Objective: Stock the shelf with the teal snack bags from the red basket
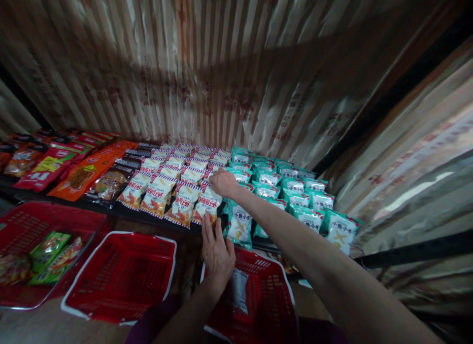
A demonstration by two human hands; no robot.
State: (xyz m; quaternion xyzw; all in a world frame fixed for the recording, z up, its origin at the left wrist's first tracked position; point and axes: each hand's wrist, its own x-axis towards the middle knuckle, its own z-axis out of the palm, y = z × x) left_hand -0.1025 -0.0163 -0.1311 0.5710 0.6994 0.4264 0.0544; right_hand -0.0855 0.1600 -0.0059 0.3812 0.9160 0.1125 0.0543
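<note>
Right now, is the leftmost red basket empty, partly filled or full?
Partly filled: green packets lie in the leftmost red basket, with its back wall showing bare above them.

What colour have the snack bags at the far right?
The snack bags are mainly turquoise, shown in the head view.

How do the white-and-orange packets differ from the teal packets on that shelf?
Edges: the white-and-orange packets have striped edges; the teal packets have mostly teal ones.
Lettering: large red on the white-and-orange packets, dark on the teal packets.
Position: the left hand is at the front of the white-and-orange packets; the right forearm crosses above the teal packets.
Both are shiny and set in rows.
</note>
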